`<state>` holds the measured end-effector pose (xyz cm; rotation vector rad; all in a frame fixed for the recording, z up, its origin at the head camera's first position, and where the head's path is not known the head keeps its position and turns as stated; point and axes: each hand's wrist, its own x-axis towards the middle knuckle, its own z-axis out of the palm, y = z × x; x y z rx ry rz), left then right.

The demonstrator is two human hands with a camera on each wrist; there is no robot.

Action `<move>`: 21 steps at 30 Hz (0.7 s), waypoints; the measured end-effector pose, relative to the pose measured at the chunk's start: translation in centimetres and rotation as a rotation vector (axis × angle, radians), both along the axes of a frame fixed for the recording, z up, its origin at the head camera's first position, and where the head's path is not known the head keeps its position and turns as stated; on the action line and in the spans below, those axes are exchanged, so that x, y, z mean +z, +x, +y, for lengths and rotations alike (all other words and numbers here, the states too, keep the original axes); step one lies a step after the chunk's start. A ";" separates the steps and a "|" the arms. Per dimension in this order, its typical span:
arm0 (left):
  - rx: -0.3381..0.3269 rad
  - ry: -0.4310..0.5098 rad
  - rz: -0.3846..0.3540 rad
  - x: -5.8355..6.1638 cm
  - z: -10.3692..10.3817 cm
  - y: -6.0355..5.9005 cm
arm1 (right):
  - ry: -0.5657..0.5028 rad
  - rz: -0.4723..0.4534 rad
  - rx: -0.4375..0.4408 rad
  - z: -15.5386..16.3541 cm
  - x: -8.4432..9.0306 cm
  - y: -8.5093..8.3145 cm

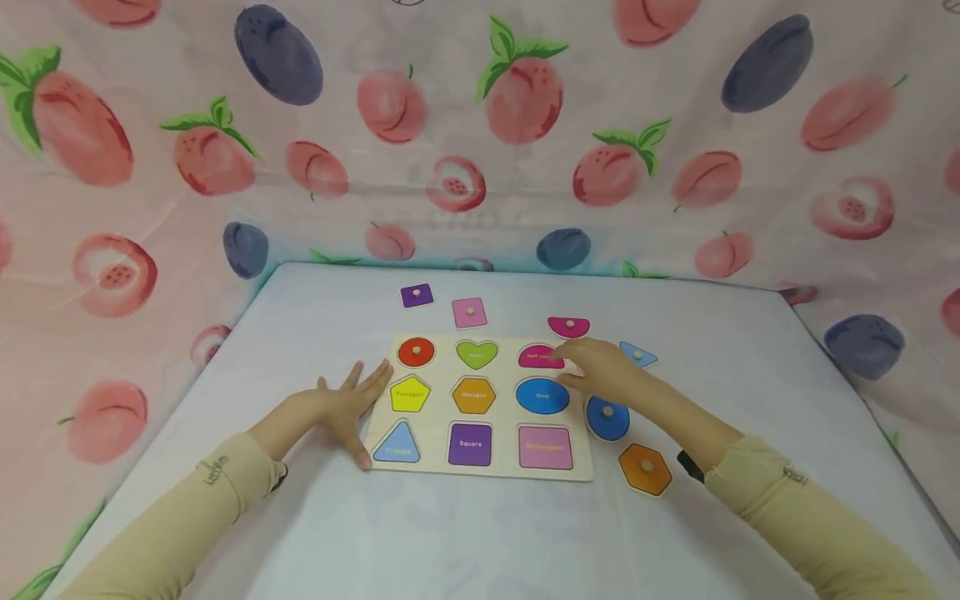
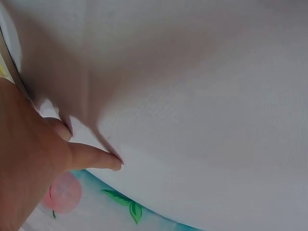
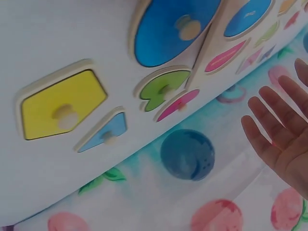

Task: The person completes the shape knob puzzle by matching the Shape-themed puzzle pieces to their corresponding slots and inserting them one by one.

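I'm at a screened-off tabletop play corner; whether it belongs to a home or a classroom, I can't tell. A white-topped, four-sided table [image 1: 480,542] spreads before me, and a pale pink fabric sheet [image 1: 450,50] printed with peaches and dark blue fruit rises behind and beside it. On the table, a cream rectangular shape-puzzle board [image 1: 505,446] and brightly coloured flat knobbed pieces [image 1: 597,425] suggest play.

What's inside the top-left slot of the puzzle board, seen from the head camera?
A red round piece with a knob sits there in the puzzle board. It covers the slot's floor, so any print beneath cannot be seen.
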<state>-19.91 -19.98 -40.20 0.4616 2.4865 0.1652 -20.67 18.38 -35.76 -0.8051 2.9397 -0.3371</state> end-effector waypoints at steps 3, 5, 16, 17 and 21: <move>-0.004 -0.011 -0.013 0.1 0.0 -0.1 | -0.021 -0.007 -0.021 1.0 -0.2 0.0; -0.008 -0.014 -0.021 0.3 0.0 -0.2 | -0.038 -0.014 -0.036 1.7 -0.4 0.0; -0.005 -0.005 -0.038 0.7 0.2 -0.1 | -0.067 -0.072 -0.166 4.3 -1.0 -0.6; -0.004 -0.005 -0.037 0.7 0.3 -0.1 | -0.067 -0.074 -0.170 4.5 -1.2 -0.7; -0.005 -0.013 -0.029 0.8 0.3 0.0 | -0.067 -0.076 -0.190 5.1 -1.8 -1.4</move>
